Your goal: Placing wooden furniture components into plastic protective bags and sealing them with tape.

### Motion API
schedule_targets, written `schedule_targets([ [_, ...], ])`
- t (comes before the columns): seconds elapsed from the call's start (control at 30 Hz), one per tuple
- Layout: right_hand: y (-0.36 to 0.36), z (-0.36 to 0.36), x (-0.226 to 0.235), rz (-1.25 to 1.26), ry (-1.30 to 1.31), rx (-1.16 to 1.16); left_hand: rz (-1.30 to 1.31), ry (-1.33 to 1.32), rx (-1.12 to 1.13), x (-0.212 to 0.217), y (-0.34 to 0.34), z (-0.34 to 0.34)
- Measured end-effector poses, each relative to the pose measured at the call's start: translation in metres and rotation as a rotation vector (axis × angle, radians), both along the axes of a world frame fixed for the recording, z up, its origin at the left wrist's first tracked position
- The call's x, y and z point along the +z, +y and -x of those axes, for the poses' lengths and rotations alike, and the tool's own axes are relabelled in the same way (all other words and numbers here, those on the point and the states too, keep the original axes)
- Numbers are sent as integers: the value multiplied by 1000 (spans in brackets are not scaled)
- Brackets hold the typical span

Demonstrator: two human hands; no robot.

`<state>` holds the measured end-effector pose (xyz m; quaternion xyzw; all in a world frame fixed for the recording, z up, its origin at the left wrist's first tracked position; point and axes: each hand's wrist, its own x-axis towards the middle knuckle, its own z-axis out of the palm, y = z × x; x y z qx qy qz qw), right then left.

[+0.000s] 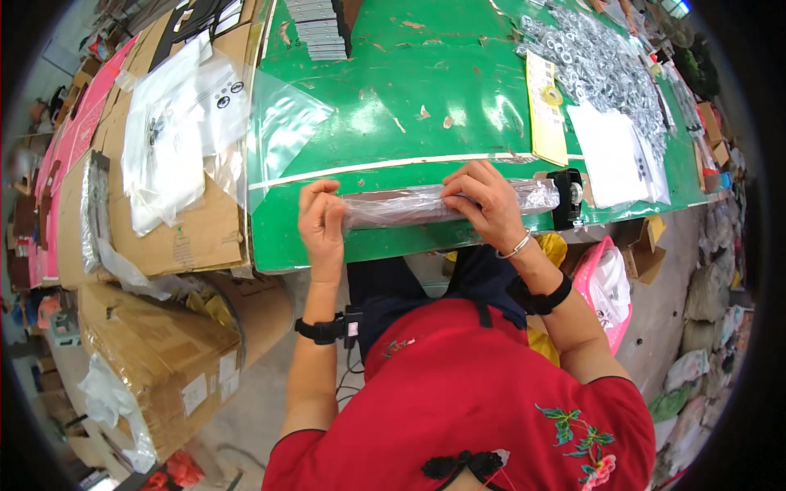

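Green worktable (pixel 385 98), film-wrapped bar at the near edge

Bench surface glossy, scuffed, with a white line running across its near part. Long brown bar in clear film (pixel 401 206) lies lengthwise just below that line, centre of frame, extending toward the right.

Left hand (pixel 322 222): at the bar's left end, fingers curled toward the thumb; cannot tell whether film is caught between them. Right hand (pixel 489 206): over the bar right of its middle, thumb and forefinger pinching the film at the upper side. Black strap on each forearm, silver bangle (pixel 514 245) at the right wrist.

Black tape dispenser (pixel 565 199) stands at the bar's right end; contact between the two not clear. Right of centre, above the dispenser: yellow sheet (pixel 547 131) with a yellow tape roll (pixel 553 96) on it, white paper sheets (pixel 610 164) beside it. Upper right: heap of small grey ring-shaped parts (pixel 573 49), apparently bagged. Top centre: stack of grey metal pieces (pixel 319 29). Upper left: clear plastic bags (pixel 168 147) on flat cardboard (pixel 196 241). Lower left: taped carton (pixel 155 344). Right of the wearer: pink basket (pixel 620 331) with white contents.
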<state>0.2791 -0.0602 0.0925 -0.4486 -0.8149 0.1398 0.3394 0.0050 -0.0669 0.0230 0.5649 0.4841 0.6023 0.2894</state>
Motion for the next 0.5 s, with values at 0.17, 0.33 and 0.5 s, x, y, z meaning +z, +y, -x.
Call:
schedule_targets([
  [0.17, 1, -1, -1, 38, 7, -27, -114, 454, -129, 37, -8, 17],
  [0.33, 1, 2, -2, 27, 25, -45, -55, 427, -173, 31, -2, 23],
  [0.5, 1, 5, -2, 15, 18, -78, -6, 324, -131, 25, -4, 11],
])
